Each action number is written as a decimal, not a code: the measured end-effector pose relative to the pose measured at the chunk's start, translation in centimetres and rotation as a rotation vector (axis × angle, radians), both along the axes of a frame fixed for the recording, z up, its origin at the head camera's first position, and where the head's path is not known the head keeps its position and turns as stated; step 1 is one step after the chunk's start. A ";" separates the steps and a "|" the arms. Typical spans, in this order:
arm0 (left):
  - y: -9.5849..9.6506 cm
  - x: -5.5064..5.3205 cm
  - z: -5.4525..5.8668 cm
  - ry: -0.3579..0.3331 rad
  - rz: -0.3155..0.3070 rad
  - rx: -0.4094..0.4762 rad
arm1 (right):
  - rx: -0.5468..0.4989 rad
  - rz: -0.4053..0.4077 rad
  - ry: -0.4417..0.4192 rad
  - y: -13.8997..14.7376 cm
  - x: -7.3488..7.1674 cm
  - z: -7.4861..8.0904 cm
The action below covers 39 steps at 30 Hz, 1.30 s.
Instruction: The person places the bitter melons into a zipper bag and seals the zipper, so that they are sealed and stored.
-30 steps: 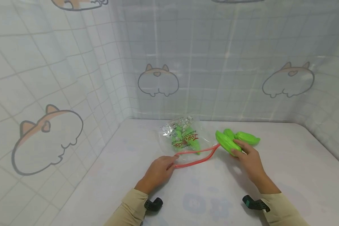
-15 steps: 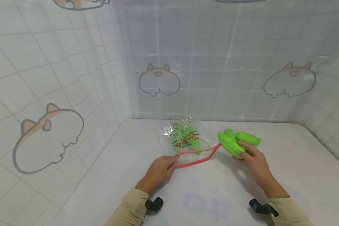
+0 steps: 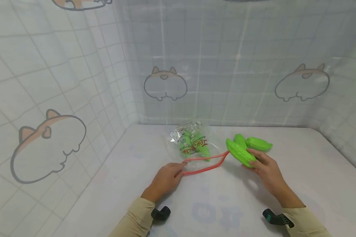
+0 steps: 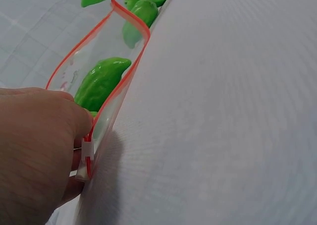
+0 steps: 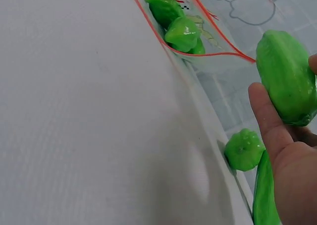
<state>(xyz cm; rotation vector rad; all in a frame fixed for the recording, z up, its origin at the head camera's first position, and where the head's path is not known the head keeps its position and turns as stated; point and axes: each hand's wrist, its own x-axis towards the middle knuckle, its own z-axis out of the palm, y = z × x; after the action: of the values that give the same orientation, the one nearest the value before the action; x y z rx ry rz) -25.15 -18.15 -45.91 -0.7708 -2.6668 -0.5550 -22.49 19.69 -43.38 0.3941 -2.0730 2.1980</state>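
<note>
My left hand [image 3: 166, 179] pinches one end of the mouth of a clear zip bag [image 3: 215, 140] with red edging. Beside those fingers a pale slider [image 4: 87, 149] sits on the red strip. The mouth gapes, and several glossy green toy bitter melons [image 4: 101, 84] lie inside. My right hand [image 3: 267, 171] holds another bitter melon [image 3: 240, 153] between thumb and fingers, at the far right end of the bag's mouth. In the right wrist view this ridged melon [image 5: 285, 76] is raised, its tip close to the corner of the red strip.
Two more green bitter melons lie on the white table [image 3: 213, 197] behind the right hand, one lengthwise [image 3: 259, 144] and one partly hidden [image 3: 239, 139]. A tiled-pattern sheet [image 3: 225, 65] with cartoon dog drawings rises behind the table and along its sides.
Over the last second my right hand has shifted slightly right and toward me, with the bitter melon still held. My left hand and the bag have hardly moved.
</note>
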 end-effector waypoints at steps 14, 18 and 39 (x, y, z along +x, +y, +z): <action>-0.1 0.1 -0.1 0.035 -0.031 0.008 | 0.090 0.072 0.045 -0.1 0.5 0.0; -0.1 0.0 0.0 0.026 -0.025 0.004 | 0.101 0.113 0.040 -0.3 0.4 -0.2; -0.3 -0.2 -0.4 0.036 -0.049 0.033 | 0.229 0.169 -0.115 -1.5 0.3 -0.7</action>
<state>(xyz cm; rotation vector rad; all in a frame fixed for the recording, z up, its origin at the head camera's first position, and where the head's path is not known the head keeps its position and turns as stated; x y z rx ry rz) -25.36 -18.50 -46.30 -0.8305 -2.6060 -0.5902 -22.20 18.16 -44.12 0.4896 -2.4486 2.1215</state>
